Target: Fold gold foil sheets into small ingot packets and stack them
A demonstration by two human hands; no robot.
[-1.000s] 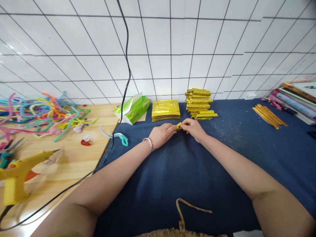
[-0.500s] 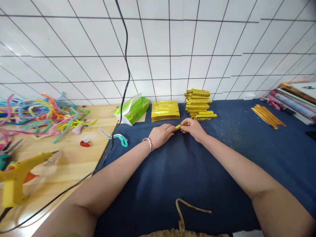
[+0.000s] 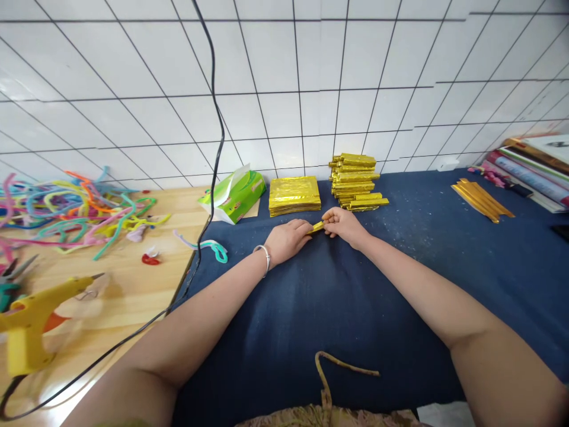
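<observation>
A narrow folded strip of gold foil paper (image 3: pixel 317 227) lies low over the dark blue cloth, between my two hands. My left hand (image 3: pixel 288 241), with a silver bangle at the wrist, has its fingers together over the strip's left end and hides that part. At the other end, my right hand (image 3: pixel 345 226) pinches the strip between thumb and fingers. Just behind the hands sits a flat stack of gold foil sheets (image 3: pixel 294 194). A pile of folded gold strips (image 3: pixel 354 178) rises to its right, close behind my right hand.
A green tissue pack (image 3: pixel 240 193) stands left of the sheets. A black cable (image 3: pixel 217 148) hangs across the left side. On the wooden table are tangled pipe cleaners (image 3: pixel 57 207) and a yellow glue gun (image 3: pixel 40 314). Flat golden strips (image 3: pixel 482 200) and books (image 3: pixel 533 172) lie at right.
The view has shifted slightly, so the things at the back appear a little higher and further left. Both hands keep their hold on the gold strip, with only slight finger movement.
</observation>
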